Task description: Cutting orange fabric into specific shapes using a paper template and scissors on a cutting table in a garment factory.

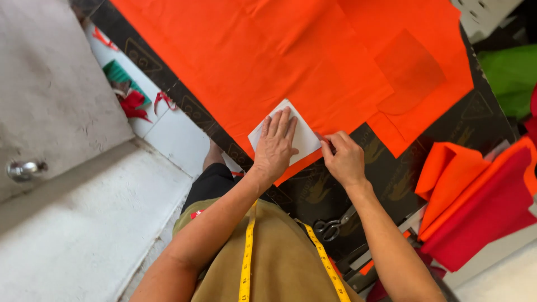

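- Head view: my left hand [276,146] lies flat, fingers spread, palm down on a white paper piece [305,137], pressing it onto the orange fabric [251,56]. Grips nothing, just pins it.
- My right hand [343,158] sits at the paper's right edge, fingers curled in w/ fingertips pinched at that edge. Can't tell if there's a marker or chalk in the pinch; too small to see.
- White paper sits near the orange fabric's lower edge, close to my body, tilted like a diamond.
- Fabric is spread over a black worktable [470,120]; a darker orange patch [408,70] lies on it to the upper right.
- Scissors [331,226] rest on the black top by my right forearm, not touched.
- Yellow tape measure [246,260] hangs round my neck over an olive shirt.
- Right side: folded orange and red cloth [475,201] stacked, green cloth [512,75] beyond.
- Containers: none I can make out; left floor has red and green scraps [130,92] loose on white tile.
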